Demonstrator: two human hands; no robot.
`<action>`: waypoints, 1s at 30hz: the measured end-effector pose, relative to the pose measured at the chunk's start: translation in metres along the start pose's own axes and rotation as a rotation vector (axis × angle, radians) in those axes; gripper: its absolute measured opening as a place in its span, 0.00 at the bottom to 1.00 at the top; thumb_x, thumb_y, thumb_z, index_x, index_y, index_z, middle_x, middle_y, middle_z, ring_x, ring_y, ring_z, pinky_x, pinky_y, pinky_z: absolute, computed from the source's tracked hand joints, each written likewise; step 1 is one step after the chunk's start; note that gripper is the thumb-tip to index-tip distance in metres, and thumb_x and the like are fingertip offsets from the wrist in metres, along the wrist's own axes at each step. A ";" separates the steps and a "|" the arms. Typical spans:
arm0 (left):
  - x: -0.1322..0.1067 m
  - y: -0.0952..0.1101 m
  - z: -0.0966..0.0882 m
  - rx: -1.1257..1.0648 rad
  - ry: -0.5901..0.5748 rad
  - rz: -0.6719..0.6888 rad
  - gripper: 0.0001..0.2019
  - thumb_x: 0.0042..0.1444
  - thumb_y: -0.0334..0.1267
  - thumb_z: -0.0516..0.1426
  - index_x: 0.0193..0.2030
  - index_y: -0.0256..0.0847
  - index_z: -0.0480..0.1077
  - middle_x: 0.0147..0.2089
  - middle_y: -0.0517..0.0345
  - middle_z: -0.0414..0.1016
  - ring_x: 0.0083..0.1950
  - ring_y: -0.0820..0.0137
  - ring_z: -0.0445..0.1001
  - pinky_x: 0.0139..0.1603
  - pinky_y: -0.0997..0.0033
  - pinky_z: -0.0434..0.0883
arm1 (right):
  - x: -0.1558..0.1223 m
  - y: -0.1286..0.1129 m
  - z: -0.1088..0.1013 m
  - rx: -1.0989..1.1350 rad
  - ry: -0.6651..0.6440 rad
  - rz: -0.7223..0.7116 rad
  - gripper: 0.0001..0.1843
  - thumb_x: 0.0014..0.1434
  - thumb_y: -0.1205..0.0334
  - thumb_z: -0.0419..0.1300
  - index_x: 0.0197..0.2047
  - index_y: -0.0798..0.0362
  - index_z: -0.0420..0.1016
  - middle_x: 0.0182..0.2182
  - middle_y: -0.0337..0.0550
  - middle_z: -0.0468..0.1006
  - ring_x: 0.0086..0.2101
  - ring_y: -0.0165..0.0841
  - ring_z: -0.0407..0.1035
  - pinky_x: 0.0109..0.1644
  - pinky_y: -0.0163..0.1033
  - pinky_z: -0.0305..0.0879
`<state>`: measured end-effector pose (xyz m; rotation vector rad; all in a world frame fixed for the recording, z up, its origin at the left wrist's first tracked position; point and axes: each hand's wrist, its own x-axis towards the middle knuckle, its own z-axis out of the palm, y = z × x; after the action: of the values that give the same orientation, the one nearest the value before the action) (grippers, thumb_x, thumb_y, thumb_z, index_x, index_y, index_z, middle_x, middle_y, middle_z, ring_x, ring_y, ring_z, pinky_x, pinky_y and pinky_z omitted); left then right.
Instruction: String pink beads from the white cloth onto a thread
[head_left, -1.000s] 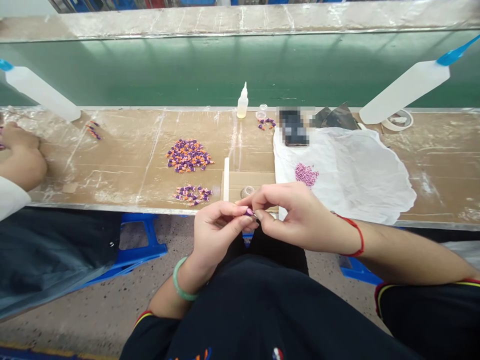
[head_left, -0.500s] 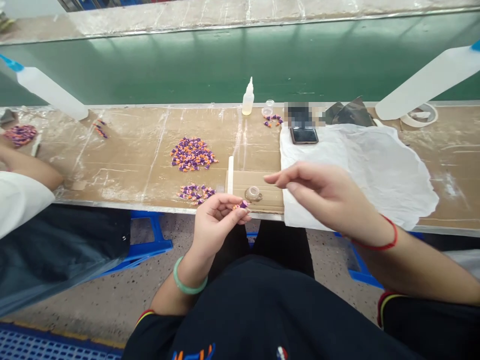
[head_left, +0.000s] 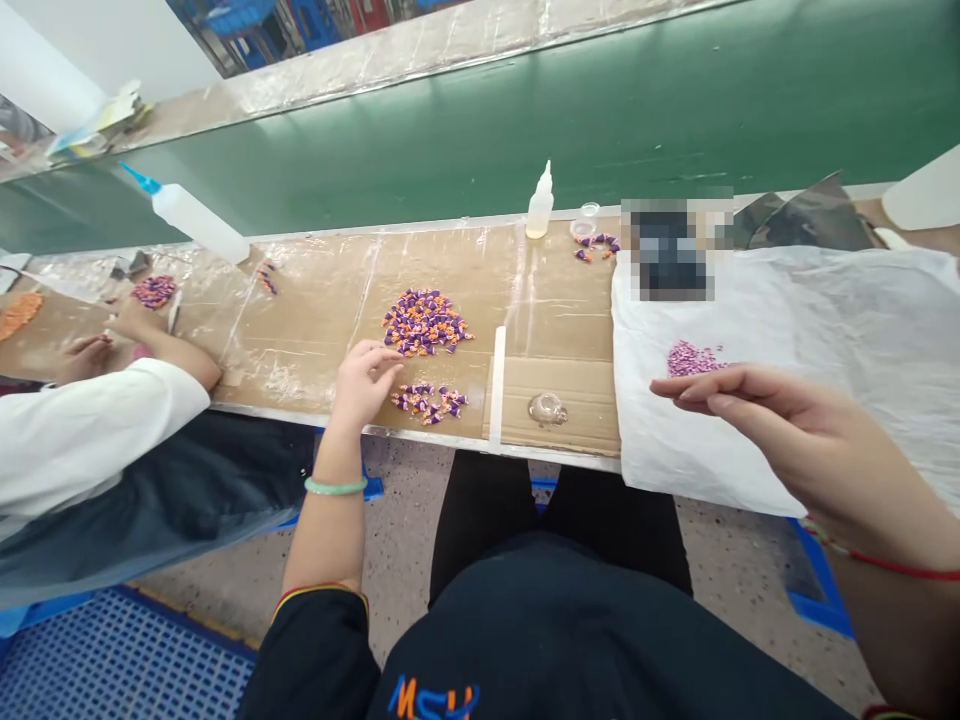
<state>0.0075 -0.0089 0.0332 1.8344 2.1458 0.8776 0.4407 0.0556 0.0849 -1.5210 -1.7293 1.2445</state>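
My left hand [head_left: 366, 380] hovers beside two heaps of small purple and orange pieces, thumb and fingers apart, with nothing visible between them. The bigger heap [head_left: 426, 325] lies just beyond its fingertips, and a smaller heap [head_left: 431, 402] is to its right, nearer the table edge. My right hand [head_left: 780, 405] is over the white cloth, fingers stretched out, at the near side of a pile of tiny pink pieces [head_left: 690, 357]; nothing shows in it. Between the hands, a small clear round dish [head_left: 547, 408] sits on a cardboard piece [head_left: 589, 385] beside a white strip [head_left: 497, 390].
A small dropper bottle [head_left: 540, 205] stands at the back, near a clear lidded cup [head_left: 585, 220] and a few purple-orange pieces [head_left: 596, 246]. A blurred dark object [head_left: 667, 250] lies on the cloth [head_left: 645, 430]. At left a co-worker's arm [head_left: 176, 350] rests by a large white bottle [head_left: 199, 222].
My left hand has moved left from the table edge to the heaps and no longer shows the purple piece it held. My right hand has shifted right over the cloth. The view has turned.
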 end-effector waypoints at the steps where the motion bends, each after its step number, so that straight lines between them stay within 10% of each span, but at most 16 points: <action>1: 0.008 -0.005 0.000 0.057 -0.007 0.037 0.06 0.56 0.36 0.58 0.36 0.40 0.77 0.42 0.51 0.77 0.48 0.60 0.74 0.53 0.57 0.71 | 0.000 0.001 -0.001 0.010 0.014 -0.001 0.15 0.56 0.43 0.61 0.33 0.46 0.79 0.46 0.43 0.84 0.53 0.53 0.74 0.62 0.69 0.62; 14: 0.043 -0.006 0.000 0.551 -0.384 0.239 0.10 0.65 0.35 0.49 0.40 0.40 0.70 0.46 0.42 0.74 0.51 0.53 0.68 0.53 0.56 0.66 | -0.016 0.013 -0.024 0.129 0.267 0.023 0.07 0.56 0.53 0.63 0.31 0.47 0.79 0.45 0.50 0.84 0.50 0.51 0.76 0.61 0.67 0.65; 26: 0.049 0.003 -0.005 0.448 -0.273 0.333 0.12 0.60 0.38 0.50 0.26 0.43 0.54 0.27 0.59 0.57 0.32 0.66 0.62 0.31 0.73 0.53 | -0.018 0.039 -0.038 0.226 0.373 -0.068 0.05 0.59 0.62 0.61 0.34 0.52 0.77 0.42 0.48 0.84 0.48 0.42 0.77 0.57 0.52 0.72; 30: 0.052 0.007 -0.018 0.327 -0.181 0.167 0.13 0.60 0.49 0.50 0.29 0.45 0.60 0.27 0.62 0.61 0.32 0.65 0.63 0.31 0.74 0.53 | -0.007 0.065 -0.035 -0.016 0.414 -0.145 0.07 0.59 0.63 0.57 0.36 0.51 0.77 0.41 0.46 0.83 0.45 0.41 0.77 0.52 0.51 0.72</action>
<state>-0.0067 0.0349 0.0633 2.1773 2.1450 0.3828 0.5032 0.0565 0.0446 -1.5042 -1.5434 0.7775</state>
